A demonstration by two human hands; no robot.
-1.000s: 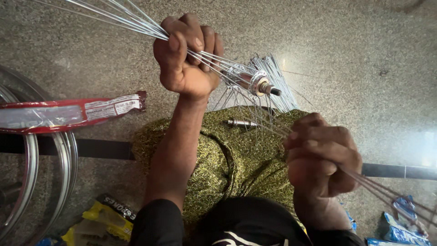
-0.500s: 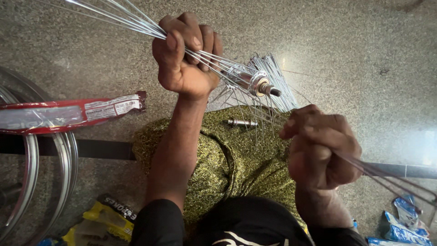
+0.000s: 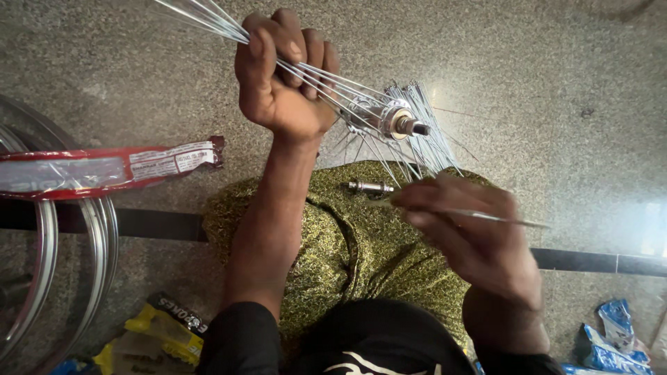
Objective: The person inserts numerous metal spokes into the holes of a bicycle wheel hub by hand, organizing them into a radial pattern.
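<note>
Left hand [image 3: 281, 76] is up high, fist clenched tight around a bundle of spokes [image 3: 208, 21] that fan out toward the top left. Those spokes run into a silver hub [image 3: 379, 118], which hangs just right of the fist, its axle end pointing right, above the lap. More loose spokes splay down from the hub onto the green-gold cloth [image 3: 347, 243] over the knees. Right hand [image 3: 472, 236] sits lower, blurred, fingers pinched on a single spoke [image 3: 500, 220] that sticks out to the right. A small metal axle piece [image 3: 370, 187] lies on the cloth, between the two hands. Off to the left on the stone floor [image 3: 556, 83]: a red packet [image 3: 104, 167] lying across a shiny rim [image 3: 104, 243]. Yellow wrapper [image 3: 163, 330] bottom left, blue packets [image 3: 615, 340] bottom right.
</note>
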